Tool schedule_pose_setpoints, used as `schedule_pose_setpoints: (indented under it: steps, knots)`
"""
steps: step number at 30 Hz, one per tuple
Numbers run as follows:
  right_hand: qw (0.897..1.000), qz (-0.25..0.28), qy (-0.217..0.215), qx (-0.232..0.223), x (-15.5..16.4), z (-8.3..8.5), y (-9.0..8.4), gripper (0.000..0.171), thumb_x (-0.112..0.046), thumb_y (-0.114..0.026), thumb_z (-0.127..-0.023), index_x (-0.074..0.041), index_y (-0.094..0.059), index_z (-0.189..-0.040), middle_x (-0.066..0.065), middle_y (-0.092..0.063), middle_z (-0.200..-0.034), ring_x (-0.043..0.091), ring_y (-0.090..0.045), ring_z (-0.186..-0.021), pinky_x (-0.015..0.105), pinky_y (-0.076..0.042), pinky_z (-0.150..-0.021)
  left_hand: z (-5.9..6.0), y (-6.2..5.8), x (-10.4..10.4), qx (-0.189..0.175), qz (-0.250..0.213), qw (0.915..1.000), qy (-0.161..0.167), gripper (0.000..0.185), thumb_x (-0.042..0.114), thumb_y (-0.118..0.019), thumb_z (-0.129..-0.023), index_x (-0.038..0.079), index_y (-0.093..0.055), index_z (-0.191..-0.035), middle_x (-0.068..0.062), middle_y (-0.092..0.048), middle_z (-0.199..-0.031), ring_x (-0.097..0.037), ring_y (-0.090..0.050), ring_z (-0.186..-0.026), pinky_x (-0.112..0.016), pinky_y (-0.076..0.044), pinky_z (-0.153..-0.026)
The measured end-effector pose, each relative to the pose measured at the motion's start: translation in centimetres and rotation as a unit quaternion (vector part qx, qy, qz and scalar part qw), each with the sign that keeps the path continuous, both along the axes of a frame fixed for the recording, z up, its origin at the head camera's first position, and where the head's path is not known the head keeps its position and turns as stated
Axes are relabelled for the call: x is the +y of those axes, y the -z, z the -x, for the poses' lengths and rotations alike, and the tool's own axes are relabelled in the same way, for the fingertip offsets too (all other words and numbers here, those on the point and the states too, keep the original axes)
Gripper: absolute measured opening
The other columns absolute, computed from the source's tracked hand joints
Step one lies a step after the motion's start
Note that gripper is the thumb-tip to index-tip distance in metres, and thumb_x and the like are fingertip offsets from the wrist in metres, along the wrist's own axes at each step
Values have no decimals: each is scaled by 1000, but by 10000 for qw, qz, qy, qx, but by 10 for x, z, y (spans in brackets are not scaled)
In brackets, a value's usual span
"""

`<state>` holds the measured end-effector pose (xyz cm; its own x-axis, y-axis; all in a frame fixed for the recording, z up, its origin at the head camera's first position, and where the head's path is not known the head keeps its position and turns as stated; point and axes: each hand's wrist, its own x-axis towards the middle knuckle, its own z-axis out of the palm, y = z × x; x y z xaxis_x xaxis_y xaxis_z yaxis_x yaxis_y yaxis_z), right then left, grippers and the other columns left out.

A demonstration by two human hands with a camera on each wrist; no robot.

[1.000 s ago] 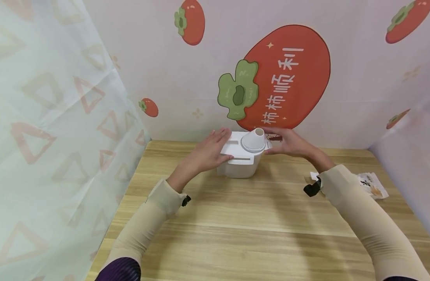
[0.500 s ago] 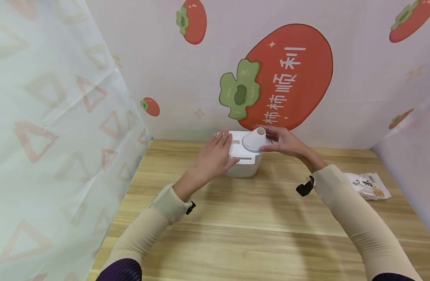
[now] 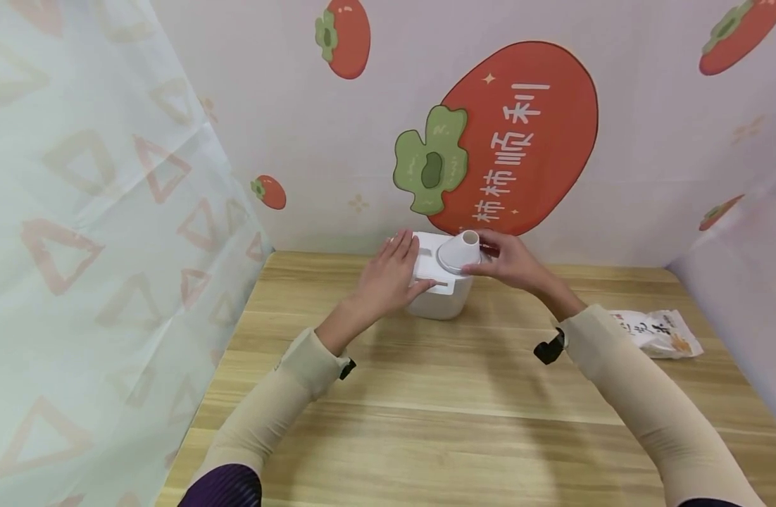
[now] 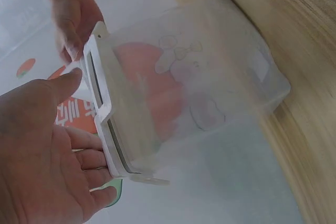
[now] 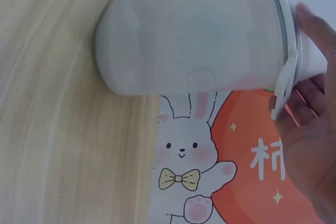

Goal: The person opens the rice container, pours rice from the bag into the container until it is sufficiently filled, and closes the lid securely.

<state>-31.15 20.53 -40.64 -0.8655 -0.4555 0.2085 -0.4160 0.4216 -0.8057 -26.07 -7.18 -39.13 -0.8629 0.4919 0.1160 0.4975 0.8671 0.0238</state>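
Observation:
A translucent white storage container stands upright on the table against the back wall. Its white lid has slotted side tabs. On the lid's right part sits a white cone-shaped cap with a hole at the tip. My left hand rests on the left part of the lid, fingers straight, thumb along the front tab. With thumb and fingers on opposite sides, my right hand holds the cap near its base. In the left wrist view, the see-through container shows the wall print behind it.
A white printed packet lies on the wooden table at the right, partly behind the right sleeve. The back wall stands just behind the container, and a second patterned wall bounds the left side.
My left hand has shifted slightly to the right over the lid. From the lid's right edge, my right hand has moved left and taken hold of the cone-shaped cap.

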Motion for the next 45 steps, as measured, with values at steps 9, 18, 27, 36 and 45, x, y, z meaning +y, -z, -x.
schedule_pose_setpoints:
  steps: [9,18,27,36,45]
  knots:
    - [9947,-316,373,902,-11,-12,3,66,-22,-96,-79,-5,-68,-136,9,-70,-128,32,-68,-121,54,-55,-105,11,-1,1,-263,-284,9992,-134,90,59,-52,-107,-5,-25,-165,-22,-19,-174,-32,-15,-163,-45,-14,-133]
    - [9732,-724,565,2110,-23,-28,1,63,-28,-98,-76,-2,-73,-128,10,-77,-117,34,-74,-111,52,-61,-93,16,1,1,-333,-393,9983,-273,94,62,-53,-106,-3,-21,-166,-20,-13,-176,-30,-7,-164,-44,-10,-133]
    - [9775,-755,-174,1964,-13,-29,-5,57,-19,-93,-82,-2,-72,-133,11,-76,-125,30,-72,-111,52,-61,-95,19,4,-5,-525,-710,9961,-40,93,59,-56,-105,-1,-21,-167,-18,-11,-177,-30,-6,-165,-45,-8,-133]
    - [9888,-759,-1057,729,7,-6,-20,72,-13,-90,-86,-4,-59,-150,8,-65,-145,28,-60,-134,52,-47,-114,1,1,0,-586,-1017,9919,-484,109,69,-63,-97,-5,-21,-166,-30,-12,-173,-39,-10,-163,-46,-9,-133]
    - [9862,-1146,-1190,117,7,3,-20,65,-23,-87,-89,-18,-63,-149,-1,-67,-141,23,-53,-119,50,-52,-101,-11,0,14,-720,-703,9911,-868,116,78,-56,-95,-10,-23,-164,-28,-18,-173,-37,-17,-162,-43,-13,-133]
